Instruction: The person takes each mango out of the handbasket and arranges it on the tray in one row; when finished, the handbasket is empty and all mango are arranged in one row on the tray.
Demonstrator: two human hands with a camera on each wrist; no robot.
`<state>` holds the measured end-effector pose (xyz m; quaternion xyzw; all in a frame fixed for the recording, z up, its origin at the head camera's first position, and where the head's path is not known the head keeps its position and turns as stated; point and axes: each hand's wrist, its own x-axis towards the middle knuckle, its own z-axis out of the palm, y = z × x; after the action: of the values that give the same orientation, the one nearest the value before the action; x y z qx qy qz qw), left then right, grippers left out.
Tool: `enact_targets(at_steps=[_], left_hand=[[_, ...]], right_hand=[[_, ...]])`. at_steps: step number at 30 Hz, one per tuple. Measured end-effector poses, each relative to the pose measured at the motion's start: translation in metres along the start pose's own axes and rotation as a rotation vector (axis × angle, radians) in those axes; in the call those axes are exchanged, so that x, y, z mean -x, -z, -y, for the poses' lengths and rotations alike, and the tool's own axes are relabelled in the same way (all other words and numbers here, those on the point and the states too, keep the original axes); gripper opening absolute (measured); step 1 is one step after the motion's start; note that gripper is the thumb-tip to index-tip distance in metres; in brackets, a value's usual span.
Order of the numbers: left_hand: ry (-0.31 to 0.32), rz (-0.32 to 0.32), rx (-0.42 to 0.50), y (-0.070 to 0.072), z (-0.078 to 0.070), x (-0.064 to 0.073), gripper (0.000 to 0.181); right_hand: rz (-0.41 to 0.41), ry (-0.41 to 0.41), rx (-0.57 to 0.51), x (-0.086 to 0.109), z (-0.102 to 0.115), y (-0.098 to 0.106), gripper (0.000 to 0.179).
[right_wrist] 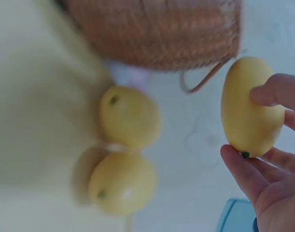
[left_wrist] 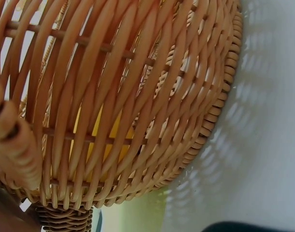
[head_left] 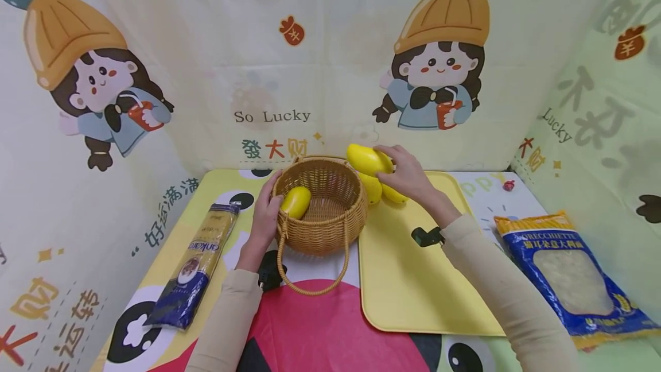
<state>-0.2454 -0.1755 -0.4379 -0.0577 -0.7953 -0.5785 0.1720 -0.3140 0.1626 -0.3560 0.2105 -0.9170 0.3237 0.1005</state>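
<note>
My right hand (head_left: 408, 175) holds a yellow mango (head_left: 364, 159) up beside the right rim of a wicker basket (head_left: 330, 237). In the right wrist view, thumb and fingers wrap this mango (right_wrist: 246, 108), its dark stem end downward. With its thumb over the rim, my left hand (head_left: 265, 211) grips the basket's left side. Another mango (head_left: 296, 202) lies inside, against the left wall; its yellow shows through the weave (left_wrist: 137, 92) in the left wrist view. Two more mangoes (right_wrist: 130, 117) sit together at the far end of the yellow tray (head_left: 413, 297), partly hidden in the head view.
The basket's handle (head_left: 314, 293) hangs down toward the front. A long pasta packet (head_left: 198, 263) lies to the left, and a blue orecchiette bag (head_left: 573, 280) to the right of the tray. Printed cloth walls (head_left: 330, 73) stand behind and at both sides.
</note>
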Motion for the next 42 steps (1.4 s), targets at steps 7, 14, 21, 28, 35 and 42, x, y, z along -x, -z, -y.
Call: enact_targets(at_steps=[7,14,21,28,35,42], left_hand=[[0.012,0.016,0.012,0.003,-0.001,0.0,0.06],[0.013,0.025,0.022,0.003,0.0,0.001,0.06],[0.008,0.011,0.009,0.002,-0.001,0.001,0.059],[0.0,0.014,0.021,0.002,0.0,0.0,0.058],[-0.002,0.021,0.025,0.001,-0.001,-0.001,0.057],[0.001,0.012,0.017,0.0,0.001,-0.001,0.058]], right_hand=[[-0.03,-0.128,0.056,0.015,-0.035,0.0,0.064],[-0.086,-0.231,0.084,0.031,-0.07,-0.002,0.063],[-0.129,-0.299,0.093,0.048,-0.095,-0.002,0.061],[-0.137,-0.355,0.11,0.056,-0.106,-0.005,0.062],[-0.115,-0.442,0.123,0.059,-0.115,-0.016,0.066],[-0.066,-0.488,0.117,0.057,-0.113,-0.021,0.072]])
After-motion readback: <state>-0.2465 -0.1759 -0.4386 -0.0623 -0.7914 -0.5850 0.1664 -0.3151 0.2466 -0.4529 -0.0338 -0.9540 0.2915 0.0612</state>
